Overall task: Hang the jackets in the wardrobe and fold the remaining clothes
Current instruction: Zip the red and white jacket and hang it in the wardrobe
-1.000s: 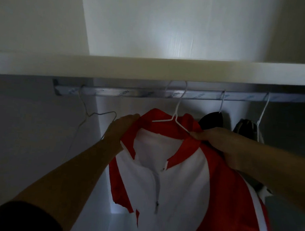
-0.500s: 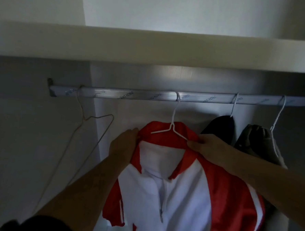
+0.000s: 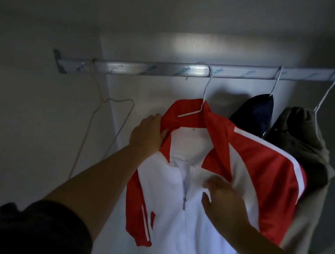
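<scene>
jacket [image 3: 165,185] hung | left hand [image 3: 147,134] grips collar [image 3: 185,112] | right hand [image 3: 223,201] relaxed, touching front

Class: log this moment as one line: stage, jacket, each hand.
stage: hanging | red-and-white jacket: on white hanger, hooked over rail | left hand: grips collar | right hand: at jacket front, grip unclear

A metal rail [image 3: 146,67] runs from left to right across the wardrobe, and its left end is fixed to the side wall. Four wire hangers hook over it. At the left hangs an empty hanger [image 3: 112,111], near the middle a white hanger [image 3: 203,101] carries a red and white jacket [image 3: 249,161], and at the right a third hanger [image 3: 275,82] holds a dark blue garment [image 3: 255,114], just beside a fourth hanger [image 3: 325,95] with an olive garment [image 3: 299,139].
</scene>
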Demonstrator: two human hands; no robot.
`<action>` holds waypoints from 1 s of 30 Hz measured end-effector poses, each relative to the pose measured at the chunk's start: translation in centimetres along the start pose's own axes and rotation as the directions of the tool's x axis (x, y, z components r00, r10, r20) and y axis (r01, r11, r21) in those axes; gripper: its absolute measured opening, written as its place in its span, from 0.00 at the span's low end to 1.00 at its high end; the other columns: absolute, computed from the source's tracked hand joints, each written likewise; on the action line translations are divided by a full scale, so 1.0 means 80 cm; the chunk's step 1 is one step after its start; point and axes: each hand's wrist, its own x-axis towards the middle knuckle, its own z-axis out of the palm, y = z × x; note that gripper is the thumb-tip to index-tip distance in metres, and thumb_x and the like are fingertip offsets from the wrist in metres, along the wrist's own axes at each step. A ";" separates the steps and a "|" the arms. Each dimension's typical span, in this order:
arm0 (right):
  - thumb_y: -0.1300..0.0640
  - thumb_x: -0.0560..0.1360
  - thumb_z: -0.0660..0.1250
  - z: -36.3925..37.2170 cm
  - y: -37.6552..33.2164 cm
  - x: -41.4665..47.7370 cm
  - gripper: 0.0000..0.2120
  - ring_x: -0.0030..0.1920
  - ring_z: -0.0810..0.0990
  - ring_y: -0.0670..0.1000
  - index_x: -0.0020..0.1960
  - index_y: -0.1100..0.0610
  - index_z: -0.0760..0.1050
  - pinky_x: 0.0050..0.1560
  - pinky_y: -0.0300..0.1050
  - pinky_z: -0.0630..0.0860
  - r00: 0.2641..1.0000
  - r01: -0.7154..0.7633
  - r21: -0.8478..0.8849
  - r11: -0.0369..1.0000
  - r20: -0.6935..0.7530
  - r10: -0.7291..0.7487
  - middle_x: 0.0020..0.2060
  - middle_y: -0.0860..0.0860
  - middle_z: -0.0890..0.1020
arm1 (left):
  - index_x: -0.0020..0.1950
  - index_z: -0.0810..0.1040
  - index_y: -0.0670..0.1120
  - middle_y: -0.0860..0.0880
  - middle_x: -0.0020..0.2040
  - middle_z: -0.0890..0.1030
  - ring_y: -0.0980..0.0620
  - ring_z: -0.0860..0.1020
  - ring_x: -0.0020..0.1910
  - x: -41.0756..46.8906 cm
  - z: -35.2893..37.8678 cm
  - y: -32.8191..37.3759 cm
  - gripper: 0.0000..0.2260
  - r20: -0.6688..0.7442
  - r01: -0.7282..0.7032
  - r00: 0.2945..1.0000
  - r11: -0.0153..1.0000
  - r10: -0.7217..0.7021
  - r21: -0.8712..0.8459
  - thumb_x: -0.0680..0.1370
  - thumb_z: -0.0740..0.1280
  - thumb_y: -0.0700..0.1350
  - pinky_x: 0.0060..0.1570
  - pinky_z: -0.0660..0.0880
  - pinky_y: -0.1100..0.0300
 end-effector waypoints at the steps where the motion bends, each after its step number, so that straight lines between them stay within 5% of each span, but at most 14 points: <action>1: 0.51 0.76 0.63 0.021 0.001 0.001 0.10 0.51 0.79 0.48 0.56 0.51 0.76 0.50 0.41 0.76 0.995 -0.066 0.005 0.998 0.069 0.066 0.53 0.46 0.79 | 0.62 0.70 0.43 0.42 0.54 0.76 0.43 0.76 0.53 -0.001 0.001 0.000 0.21 0.003 -0.003 1.000 1.000 0.003 -0.004 0.79 0.59 0.58 0.51 0.74 0.49; 6: 0.45 0.76 0.63 0.094 -0.017 0.010 0.16 0.50 0.78 0.48 0.58 0.54 0.75 0.51 0.40 0.74 0.865 -0.405 0.248 0.880 0.417 0.280 0.54 0.50 0.79 | 0.65 0.68 0.42 0.41 0.56 0.75 0.43 0.75 0.54 -0.005 0.001 0.003 0.23 0.032 -0.013 0.999 1.000 0.014 -0.019 0.79 0.58 0.58 0.50 0.73 0.50; 13: 0.49 0.78 0.59 0.137 -0.038 0.017 0.14 0.41 0.77 0.52 0.55 0.56 0.75 0.42 0.42 0.71 0.693 -0.711 0.492 0.503 0.364 0.623 0.39 0.50 0.78 | 0.66 0.66 0.41 0.41 0.58 0.74 0.42 0.74 0.56 -0.005 0.002 0.008 0.23 0.052 -0.008 0.999 1.000 0.008 0.008 0.80 0.57 0.57 0.51 0.71 0.51; 15: 0.46 0.78 0.59 0.137 -0.040 0.015 0.12 0.42 0.79 0.54 0.53 0.52 0.75 0.42 0.44 0.75 0.607 -0.737 0.598 0.315 0.380 0.698 0.41 0.52 0.81 | 0.67 0.65 0.41 0.41 0.59 0.73 0.43 0.74 0.57 -0.005 0.002 0.008 0.23 0.053 -0.007 0.999 1.000 0.007 0.015 0.80 0.56 0.57 0.53 0.73 0.51; 18: 0.49 0.79 0.60 0.134 -0.040 0.013 0.10 0.41 0.79 0.51 0.51 0.51 0.78 0.41 0.43 0.74 0.557 -0.689 0.698 0.196 0.337 0.759 0.41 0.51 0.82 | 0.67 0.65 0.41 0.41 0.59 0.73 0.43 0.74 0.56 -0.008 0.002 0.009 0.23 0.052 -0.014 0.999 1.000 0.013 0.019 0.80 0.56 0.57 0.52 0.72 0.51; 30: 0.56 0.77 0.63 0.129 -0.055 0.011 0.08 0.47 0.80 0.54 0.53 0.52 0.80 0.50 0.47 0.78 0.504 -0.640 0.738 0.212 0.196 0.841 0.51 0.52 0.81 | 0.66 0.66 0.41 0.40 0.59 0.74 0.42 0.75 0.55 -0.014 -0.010 0.007 0.24 0.097 -0.033 0.995 0.998 0.027 0.060 0.80 0.55 0.58 0.54 0.74 0.50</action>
